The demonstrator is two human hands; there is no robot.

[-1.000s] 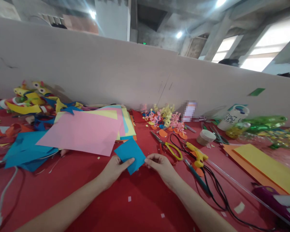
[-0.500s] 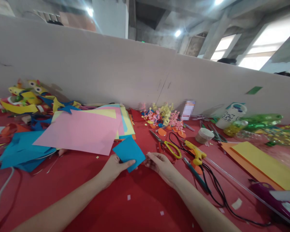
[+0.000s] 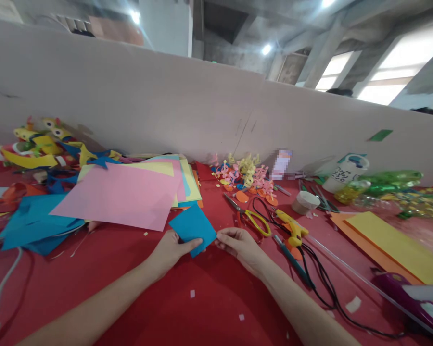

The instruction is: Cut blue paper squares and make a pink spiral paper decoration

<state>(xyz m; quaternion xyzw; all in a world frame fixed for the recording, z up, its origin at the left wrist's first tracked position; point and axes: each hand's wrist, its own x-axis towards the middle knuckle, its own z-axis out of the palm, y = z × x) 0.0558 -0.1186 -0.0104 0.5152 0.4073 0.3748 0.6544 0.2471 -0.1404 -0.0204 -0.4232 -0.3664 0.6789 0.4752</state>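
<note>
A blue paper square (image 3: pixel 193 228) is held up over the red table, turned so one corner points right. My left hand (image 3: pixel 173 250) grips its lower left part, thumb on top and the other fingers mostly hidden underneath. At the right corner, my right hand (image 3: pixel 238 245) pinches the paper's edge between thumb and fingertips. Just beyond lie scissors with yellow handles (image 3: pixel 258 223) and a yellow glue gun (image 3: pixel 291 228) with a black cord.
Large pink sheets (image 3: pixel 122 194) cover other coloured paper on the left, beside blue sheets (image 3: pixel 39 223). Pink and yellow paper curls (image 3: pixel 247 170) stand at the back. Yellow sheets (image 3: pixel 397 245) and a purple tool (image 3: pixel 400 293) lie right. A pale partition (image 3: pixel 166 105) rises behind.
My right hand's fingertips have moved slightly left and closed on the right corner of the blue paper. My left hand and the paper have hardly moved.
</note>
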